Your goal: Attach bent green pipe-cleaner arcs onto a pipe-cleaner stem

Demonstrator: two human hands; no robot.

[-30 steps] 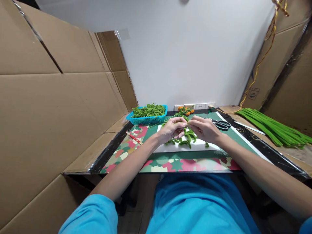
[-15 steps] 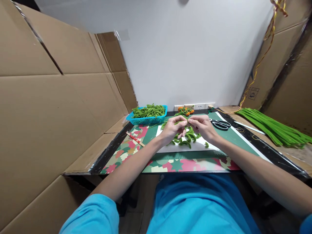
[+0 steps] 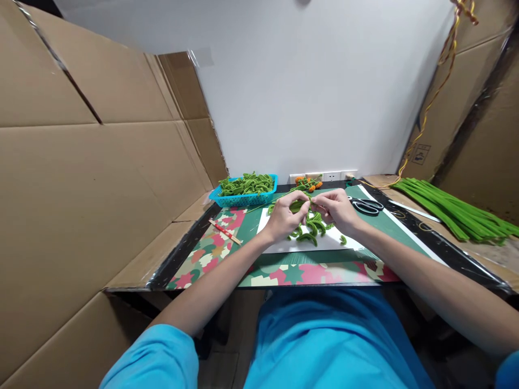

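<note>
Both my hands meet above a white sheet of paper [image 3: 279,246] on the table. My left hand [image 3: 286,217] is curled, its thumb and forefinger bent round a short green pipe cleaner piece [image 3: 310,198]. My right hand [image 3: 337,208] pinches the same piece from the other side; fingertips cover most of it. Below them, several curved green pipe cleaner pieces [image 3: 308,237] lie scattered on the paper. One small curled piece [image 3: 343,239] sits apart at the right.
At the back left stands a blue basket [image 3: 243,200] heaped with green pieces. Orange-and-green fuzzy sprigs [image 3: 310,185] lie behind my hands. Black scissors [image 3: 367,206] rest at right, near a bundle of long green pipe cleaners [image 3: 454,210]. A red-wrapped stick [image 3: 224,231] lies left. Cardboard walls [image 3: 101,178] flank the table.
My left thumb has dropped away from the forefinger, widening the gap between them. The right hand has shifted only slightly, its fingertips still together at the green piece.
</note>
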